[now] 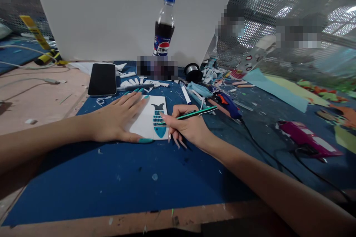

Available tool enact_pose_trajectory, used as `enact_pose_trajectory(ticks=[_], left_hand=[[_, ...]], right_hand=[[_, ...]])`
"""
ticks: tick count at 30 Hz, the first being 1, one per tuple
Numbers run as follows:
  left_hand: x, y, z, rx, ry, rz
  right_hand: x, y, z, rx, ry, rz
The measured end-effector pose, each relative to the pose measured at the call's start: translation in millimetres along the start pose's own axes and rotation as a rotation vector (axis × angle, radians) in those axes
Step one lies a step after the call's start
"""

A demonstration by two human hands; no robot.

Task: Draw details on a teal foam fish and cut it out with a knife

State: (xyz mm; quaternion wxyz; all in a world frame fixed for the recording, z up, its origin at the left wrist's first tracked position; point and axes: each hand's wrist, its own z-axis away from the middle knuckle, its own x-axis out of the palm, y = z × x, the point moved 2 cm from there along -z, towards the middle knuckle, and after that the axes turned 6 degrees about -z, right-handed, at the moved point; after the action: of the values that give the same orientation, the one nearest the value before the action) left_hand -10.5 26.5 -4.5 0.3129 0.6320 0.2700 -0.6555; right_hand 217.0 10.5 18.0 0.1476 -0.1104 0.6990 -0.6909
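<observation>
A small white card (144,120) with a blue and black fish picture lies on the blue mat (125,177). My left hand (116,118) lies flat on the card's left part, fingers stretched out. My right hand (189,126) pinches a green pencil (191,114), whose tip rests on the fish at the card's right side.
A black phone (102,79) lies behind my left hand. A cola bottle (164,26) stands against a white board. A blue glue gun (229,105), a marker (185,94), paper scraps and a magenta tool (308,139) with cables lie to the right.
</observation>
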Motion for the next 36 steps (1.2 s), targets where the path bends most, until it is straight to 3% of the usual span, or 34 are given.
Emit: enact_pose_trajectory(ticks=[15,36], left_hand=[[9.8,-8.1,2.1,0.044,0.070,-0.033],[9.8,-8.2,3.0,0.024,0.061,-0.037]], right_hand=[[-3.9,-0.4,3.2,0.049,0.023,-0.019],[-17.1,1.3,3.6,0.003,0.027,0.004]])
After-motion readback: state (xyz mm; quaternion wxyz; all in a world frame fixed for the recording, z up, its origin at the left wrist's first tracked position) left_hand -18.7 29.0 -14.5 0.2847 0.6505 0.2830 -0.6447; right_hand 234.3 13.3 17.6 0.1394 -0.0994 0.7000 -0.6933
